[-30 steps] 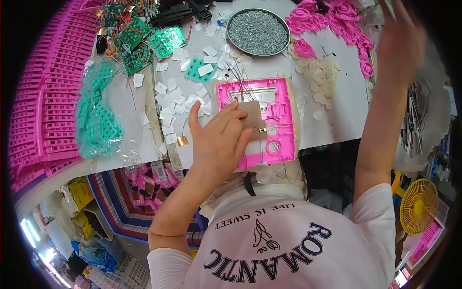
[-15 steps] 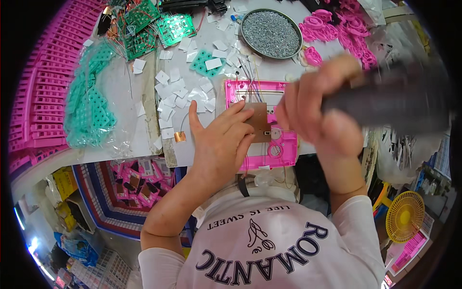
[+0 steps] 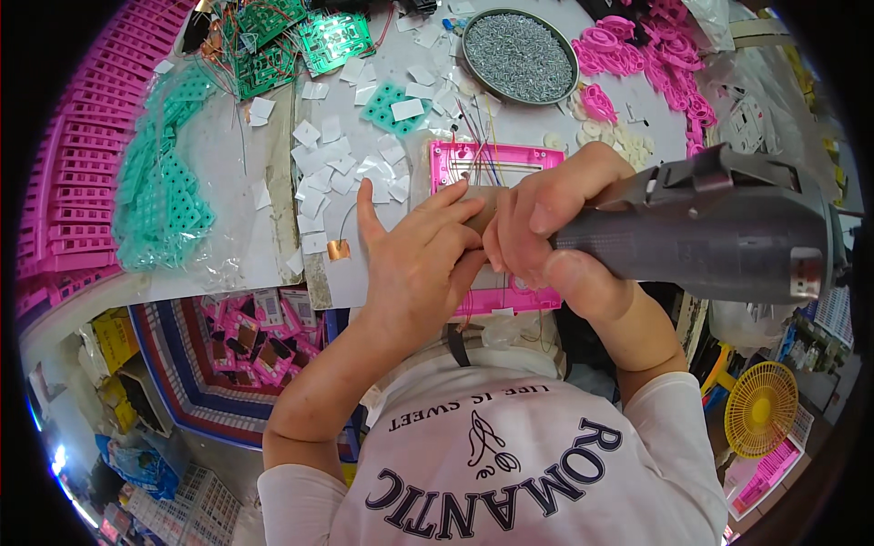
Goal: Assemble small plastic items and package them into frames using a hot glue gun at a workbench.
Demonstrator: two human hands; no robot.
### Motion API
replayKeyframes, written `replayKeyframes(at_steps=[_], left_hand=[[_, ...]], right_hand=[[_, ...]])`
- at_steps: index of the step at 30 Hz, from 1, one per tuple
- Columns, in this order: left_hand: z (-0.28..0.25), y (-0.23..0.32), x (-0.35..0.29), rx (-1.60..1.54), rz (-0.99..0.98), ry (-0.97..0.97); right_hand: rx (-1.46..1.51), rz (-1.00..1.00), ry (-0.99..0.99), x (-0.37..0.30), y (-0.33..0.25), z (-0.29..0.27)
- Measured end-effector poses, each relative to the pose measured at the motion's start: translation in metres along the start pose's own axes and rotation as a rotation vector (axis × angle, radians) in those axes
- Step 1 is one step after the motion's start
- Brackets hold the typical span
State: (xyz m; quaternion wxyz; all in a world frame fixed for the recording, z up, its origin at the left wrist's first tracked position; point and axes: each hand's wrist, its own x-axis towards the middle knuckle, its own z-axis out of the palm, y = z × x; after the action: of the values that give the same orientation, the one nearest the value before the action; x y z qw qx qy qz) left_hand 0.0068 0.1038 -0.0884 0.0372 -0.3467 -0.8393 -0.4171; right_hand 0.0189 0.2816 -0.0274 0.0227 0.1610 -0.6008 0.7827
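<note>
My right hand (image 3: 555, 218) is wrapped round a dark grey power screwdriver (image 3: 701, 232), held sideways with its body out to the right. The driver's front end is hidden by my fingers, over a pink plastic housing (image 3: 533, 299). Inside the housing lies a brown circuit board (image 3: 489, 194), mostly covered by both hands. My left hand (image 3: 414, 264) rests palm down at the board's left edge, fingers spread, its thumb and index close to my right fingers. Thin coloured wires (image 3: 478, 132) stick out above the housing. Whether a screw sits under the driver is hidden.
A round tray of screws (image 3: 519, 59) stands behind the housing. Pink plastic parts (image 3: 669, 68) are heaped at the far right. White pieces (image 3: 323, 168), teal pads (image 3: 168, 196) and green circuit boards (image 3: 335, 41) lie to the left. A basket (image 3: 196, 400) of pink parts sits below the table.
My right hand and the power screwdriver have come down and left onto the board, beside my left fingers. The left hand stays almost where it was.
</note>
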Motion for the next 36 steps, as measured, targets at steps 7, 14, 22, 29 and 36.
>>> replayKeyframes(at_steps=[7, 14, 22, 29, 36], left_hand=[[-0.01, -0.005, 0.002, 0.042, 0.048, -0.139], [-0.014, -0.003, 0.005, 0.118, 0.106, -0.204], [-0.014, -0.002, 0.005, 0.114, 0.086, -0.207], [-0.017, 0.0, 0.01, 0.0, 0.054, -0.18], [-0.009, 0.011, 0.024, -0.233, -0.032, -0.086]], right_hand=[[-0.154, -0.016, 0.0, 0.002, -0.005, -0.015], [-0.201, -0.066, 0.03, 0.012, 0.004, -0.029], [-0.301, -0.05, -0.083, 0.011, 0.015, -0.026], [0.146, -0.089, 0.018, 0.018, -0.006, -0.021], [0.124, -0.01, 0.118, 0.009, -0.042, 0.0]])
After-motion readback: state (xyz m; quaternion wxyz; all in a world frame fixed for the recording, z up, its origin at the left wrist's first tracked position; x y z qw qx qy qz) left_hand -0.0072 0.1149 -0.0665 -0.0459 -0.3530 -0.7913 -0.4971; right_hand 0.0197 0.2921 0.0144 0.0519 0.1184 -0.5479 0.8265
